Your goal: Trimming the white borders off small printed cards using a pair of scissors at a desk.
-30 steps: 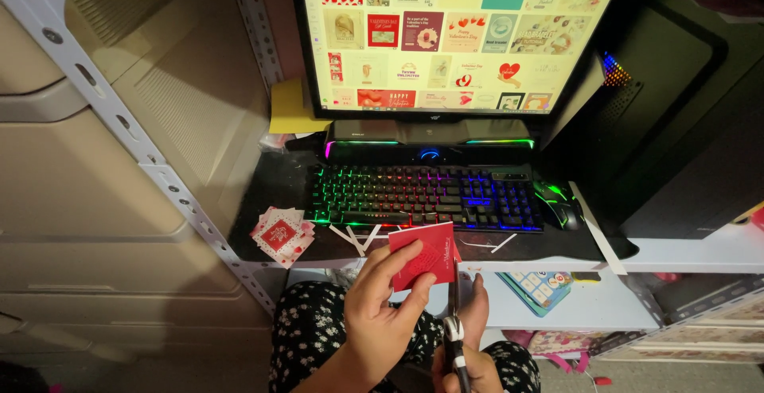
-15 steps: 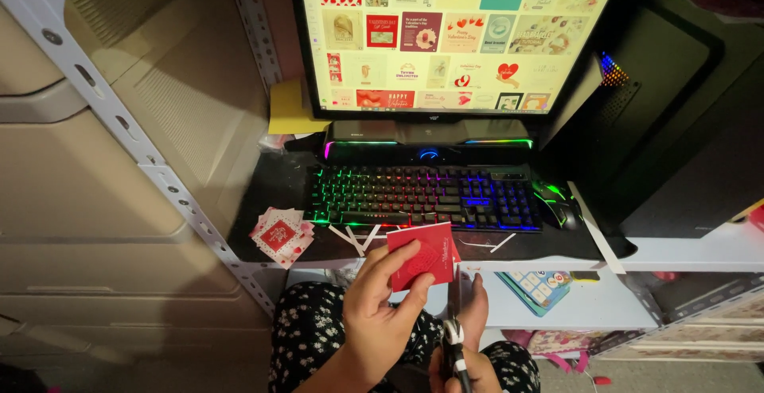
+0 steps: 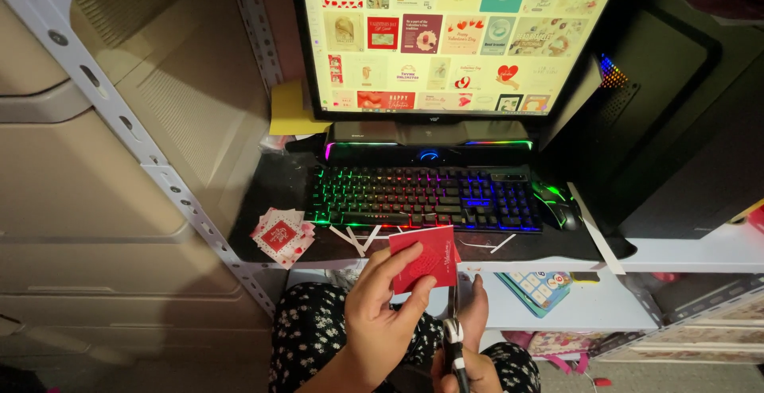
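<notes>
A: Hands? Change?
B: Left hand point(image 3: 380, 313) pinches red card point(image 3: 424, 258), lower centre; right hand point(image 3: 469, 337) grips scissors point(image 3: 454, 337) at card's right edge. Barely moved since before; cutting ongoing.

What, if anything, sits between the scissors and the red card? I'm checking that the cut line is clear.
Nothing visible does. The left hand holds the red card by its lower left part, fingers off the right edge. The scissors, in the right hand, rise right below that edge, with only open air between them.
</notes>
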